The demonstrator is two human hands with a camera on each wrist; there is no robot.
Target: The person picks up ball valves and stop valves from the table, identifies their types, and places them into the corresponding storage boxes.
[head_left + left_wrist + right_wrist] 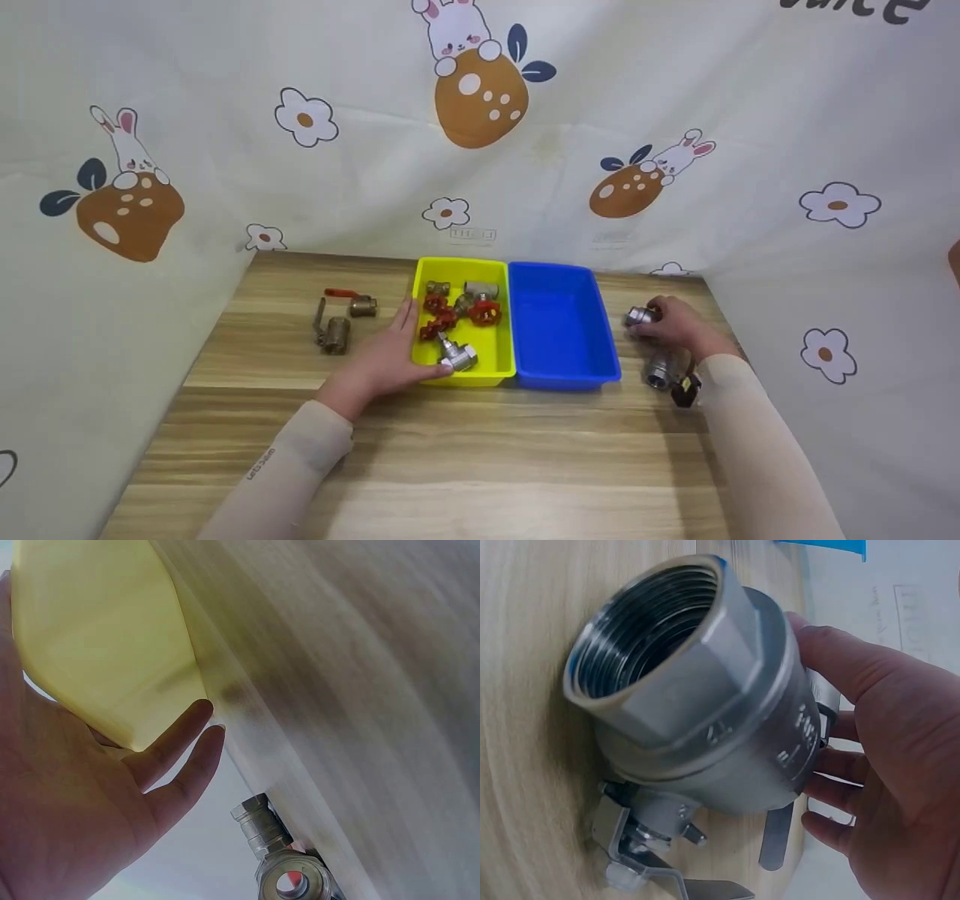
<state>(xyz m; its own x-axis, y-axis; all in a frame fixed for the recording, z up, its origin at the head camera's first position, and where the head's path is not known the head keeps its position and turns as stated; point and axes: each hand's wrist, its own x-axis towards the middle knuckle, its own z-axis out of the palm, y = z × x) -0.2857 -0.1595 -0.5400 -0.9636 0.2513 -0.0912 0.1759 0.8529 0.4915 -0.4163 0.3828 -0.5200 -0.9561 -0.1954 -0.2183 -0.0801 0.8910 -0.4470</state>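
Note:
My left hand (382, 360) rests against the left wall of a yellow bin (499, 364), fingers extended along the outside and thumb over the front rim. In the bin lie a silver valve (459, 355) near the thumb, several valves with red handwheels (485, 312) and brass-coloured fittings. To the right, my right hand (681, 326) grips a silver ball valve (640, 316) between thumb and fingers, low over the table. In the right wrist view a larger ball valve (705, 705) on the table stands in front and hides most of the held one.
A blue bin (566, 330) with nothing in it adjoins the yellow bin's right side. Left of the bins lie a red-lever ball valve (363, 306) and another lever ball valve (337, 336). A patterned cloth (360, 172) hangs behind the wooden table (480, 457).

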